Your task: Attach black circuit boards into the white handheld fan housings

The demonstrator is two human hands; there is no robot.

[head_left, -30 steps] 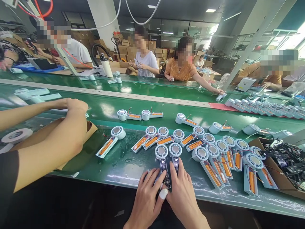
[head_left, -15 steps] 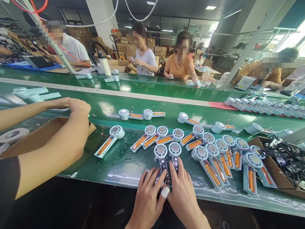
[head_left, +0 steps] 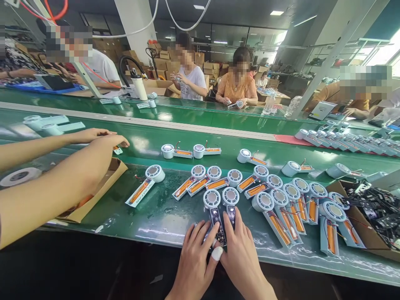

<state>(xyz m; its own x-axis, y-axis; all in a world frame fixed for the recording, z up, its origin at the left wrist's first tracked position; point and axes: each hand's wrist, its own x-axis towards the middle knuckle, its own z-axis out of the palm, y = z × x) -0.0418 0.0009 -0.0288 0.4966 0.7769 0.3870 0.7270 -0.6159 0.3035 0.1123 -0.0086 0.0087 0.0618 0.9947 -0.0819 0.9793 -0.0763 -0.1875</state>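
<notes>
Two handheld fans with dark circuit boards in their open handles lie side by side at the bench's near edge. My left hand (head_left: 197,257), with a white cover on its thumb, grips the handle of the left fan (head_left: 211,199), its index fingertip on the board. My right hand (head_left: 240,256) closes round the lower end of the same handle from the right. Its fingers also lie over the handle of the right fan (head_left: 230,196). What the thumbs press on is partly hidden. Several fans with orange batteries (head_left: 286,221) lie to the right.
A carton of black circuit boards (head_left: 375,212) stands at the right edge. On the left, a co-worker's arms (head_left: 71,166) reach over an open carton (head_left: 93,200) beside a tape roll (head_left: 20,177). More fans (head_left: 167,151) lie on the green belt (head_left: 140,143). Several people sit across the line.
My hands and the two fans hardly differ. The co-worker's arms at the left have shifted, showing more of the carton. Fans on the belt have moved slightly right. A person opposite now holds a fan.
</notes>
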